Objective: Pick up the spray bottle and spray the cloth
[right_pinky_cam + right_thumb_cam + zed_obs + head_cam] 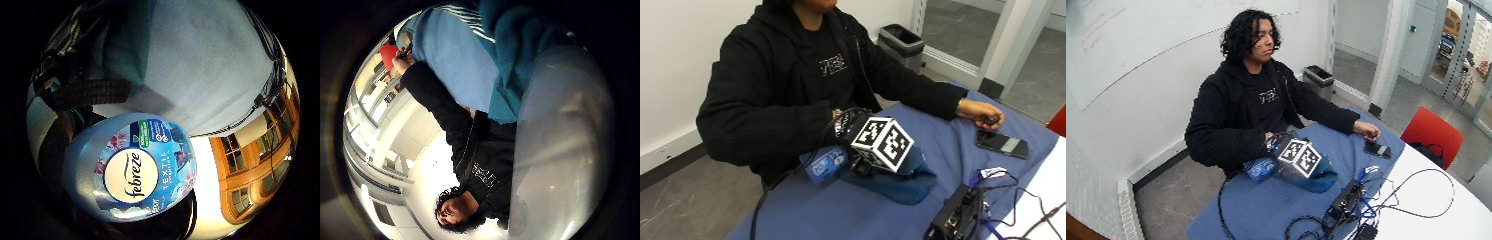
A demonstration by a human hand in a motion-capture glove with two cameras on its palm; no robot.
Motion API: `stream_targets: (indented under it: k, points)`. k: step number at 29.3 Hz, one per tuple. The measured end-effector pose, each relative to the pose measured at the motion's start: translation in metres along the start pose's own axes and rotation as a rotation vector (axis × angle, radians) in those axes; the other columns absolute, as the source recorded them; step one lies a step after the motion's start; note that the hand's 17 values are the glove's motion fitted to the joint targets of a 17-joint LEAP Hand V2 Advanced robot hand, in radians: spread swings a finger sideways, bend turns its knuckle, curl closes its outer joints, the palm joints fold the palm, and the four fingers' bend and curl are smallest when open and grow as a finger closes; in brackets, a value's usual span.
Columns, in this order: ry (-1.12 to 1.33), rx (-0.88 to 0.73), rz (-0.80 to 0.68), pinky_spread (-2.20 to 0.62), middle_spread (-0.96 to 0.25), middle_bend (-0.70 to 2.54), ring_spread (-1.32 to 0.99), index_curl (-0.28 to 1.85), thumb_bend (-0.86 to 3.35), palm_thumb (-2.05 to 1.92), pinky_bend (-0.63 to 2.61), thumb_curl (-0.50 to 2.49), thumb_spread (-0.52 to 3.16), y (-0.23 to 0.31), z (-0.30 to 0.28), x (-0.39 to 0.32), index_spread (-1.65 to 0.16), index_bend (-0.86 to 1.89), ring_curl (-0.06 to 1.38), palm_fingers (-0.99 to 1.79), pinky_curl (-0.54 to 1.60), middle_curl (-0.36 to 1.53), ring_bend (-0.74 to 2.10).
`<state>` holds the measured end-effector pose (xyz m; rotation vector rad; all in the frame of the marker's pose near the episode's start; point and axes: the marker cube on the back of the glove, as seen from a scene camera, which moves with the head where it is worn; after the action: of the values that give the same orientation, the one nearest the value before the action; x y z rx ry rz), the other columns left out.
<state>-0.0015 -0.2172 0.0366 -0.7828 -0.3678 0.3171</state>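
A person in a black hoodie sits at a table (840, 215) with a blue cover. In the outside view the right hand (848, 131) is at the centre of the frame, just left of the marker cube. It is mostly hidden, so I cannot tell from this view how the fingers lie. The bottle (827, 164) shows below and left of the hand, tilted, with its blue label turned toward the lower left. It is above the table cover, and it seems to be carried by the hand, not standing on the table.

The cloth (903, 183) is a dark blue bundle on the table, right of centre, just beside the bottle and partly under the cube. Whether bottle and cloth touch, I cannot tell.

In the little finger side palm view the bottle (135, 167) fills the lower centre, with the word "febreze" on a white oval. It is very close to the palm. In the thumb side palm view a pale rounded surface fills the right part; it is probably the bottle body, but this is not sure. The cloth (512, 55) shows there at the upper centre.

The bare left hand (981, 113) rests on the table at the right of the outside view, next to a phone (1001, 144). A black box (956, 215) with cables stands at the lower right.
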Motion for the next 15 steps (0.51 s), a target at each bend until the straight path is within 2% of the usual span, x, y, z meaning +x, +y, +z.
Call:
stream_targets:
  k: [6,15]
  points:
    - [-0.033,0.104,-0.153,-0.22,-0.19,0.66,-0.22,0.69,-0.02,1.1,0.43,0.81,0.23,0.008,-0.021,-0.041,-0.28,0.18,0.53,1.25,0.47,0.6,0.72]
    - [-0.252,0.405,-0.563,-0.22,-0.19,0.65,-0.22,0.69,-0.02,1.1,0.44,0.82,0.23,-0.007,-0.059,-0.143,-0.28,0.17,0.53,1.25,0.47,0.61,0.72]
